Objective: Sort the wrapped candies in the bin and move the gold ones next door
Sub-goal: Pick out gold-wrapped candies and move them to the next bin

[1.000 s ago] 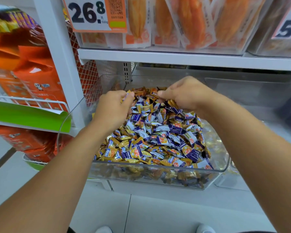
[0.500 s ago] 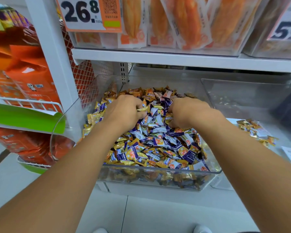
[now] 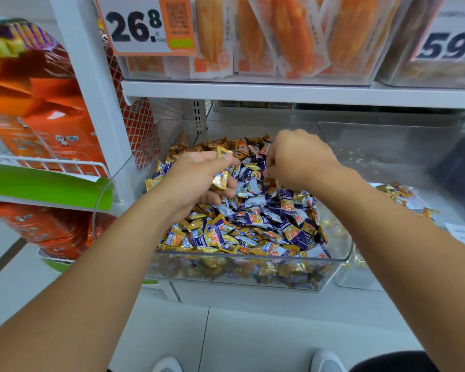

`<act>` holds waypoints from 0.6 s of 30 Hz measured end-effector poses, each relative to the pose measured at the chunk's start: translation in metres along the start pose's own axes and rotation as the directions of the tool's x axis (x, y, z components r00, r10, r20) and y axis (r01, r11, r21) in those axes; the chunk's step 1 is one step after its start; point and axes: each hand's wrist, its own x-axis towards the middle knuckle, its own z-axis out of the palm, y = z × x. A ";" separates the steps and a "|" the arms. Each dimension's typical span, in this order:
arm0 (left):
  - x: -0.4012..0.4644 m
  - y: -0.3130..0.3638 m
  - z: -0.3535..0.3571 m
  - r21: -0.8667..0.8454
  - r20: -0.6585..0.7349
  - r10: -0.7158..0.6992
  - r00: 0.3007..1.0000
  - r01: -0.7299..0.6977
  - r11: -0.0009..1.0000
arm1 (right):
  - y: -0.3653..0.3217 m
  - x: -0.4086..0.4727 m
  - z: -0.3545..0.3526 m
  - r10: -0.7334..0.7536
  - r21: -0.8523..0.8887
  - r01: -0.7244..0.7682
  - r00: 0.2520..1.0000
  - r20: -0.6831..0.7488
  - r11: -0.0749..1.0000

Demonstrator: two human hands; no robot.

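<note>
left hand (image 3: 199, 178) curled on gold foil-wrapped candies (image 3: 220, 179) | right hand (image 3: 297, 159) fingers buried in candy, grip unclear | clear plastic bin (image 3: 252, 272) below both

The orange and white price tag (image 3: 145, 25) on the upper shelf reads "26.8", with small "500g" and a QR code. Another tag (image 3: 448, 41) at right shows "59", perhaps cut off.

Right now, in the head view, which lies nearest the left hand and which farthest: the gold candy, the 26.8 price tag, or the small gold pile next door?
1. gold candy, held in the left hand.
2. 26.8 price tag, above, upper shelf.
3. small gold pile, far right, neighbouring bin.
</note>
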 end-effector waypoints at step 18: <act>-0.003 0.000 0.005 0.212 -0.025 0.020 0.999 -0.014 0.977 | 0.017 -0.020 -0.037 -0.151 0.747 -0.084 0.959 0.241 0.660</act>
